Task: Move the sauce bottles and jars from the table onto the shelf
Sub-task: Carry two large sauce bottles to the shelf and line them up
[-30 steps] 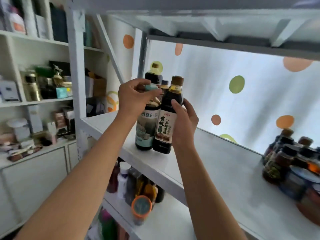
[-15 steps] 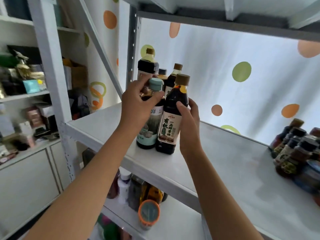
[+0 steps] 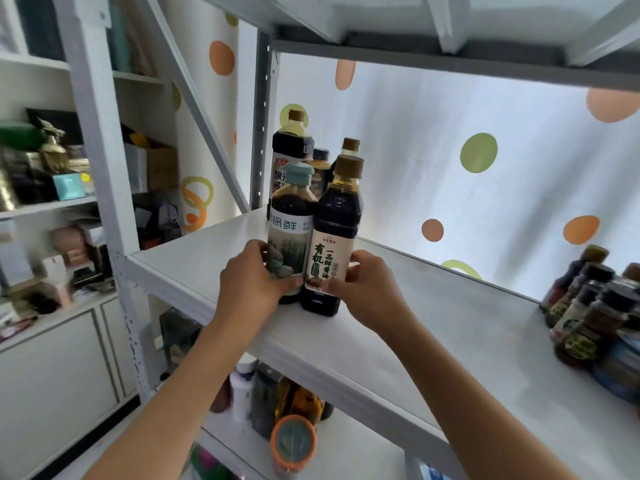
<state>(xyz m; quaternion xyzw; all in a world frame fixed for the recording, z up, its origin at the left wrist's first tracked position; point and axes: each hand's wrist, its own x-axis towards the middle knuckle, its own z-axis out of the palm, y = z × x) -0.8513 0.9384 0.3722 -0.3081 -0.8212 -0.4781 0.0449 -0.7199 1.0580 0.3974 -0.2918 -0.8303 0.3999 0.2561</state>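
Note:
Two dark sauce bottles stand upright, side by side, near the front of the white shelf (image 3: pixel 398 327). The teal-capped bottle (image 3: pixel 292 216) is on the left, and my left hand (image 3: pixel 254 275) wraps its lower label. The brown-capped bottle (image 3: pixel 341 220) is on the right, and my right hand (image 3: pixel 367 289) grips its base and label. Behind them stand three more dark bottles (image 3: pixel 289 157) at the shelf's back left corner.
A cluster of small sauce bottles and jars (image 3: pixel 592 310) sits at the shelf's right end. The lower shelf holds several bottles and an orange-rimmed jar (image 3: pixel 293 443). The metal upright (image 3: pixel 259 126) and diagonal brace (image 3: pixel 194 98) frame the left side. Cluttered cabinets (image 3: pixel 52 188) lie further left.
Both hands slid down from the bottles' necks and shoulders to their lower labels. The two bottles stay standing on the shelf, and the camera has come closer.

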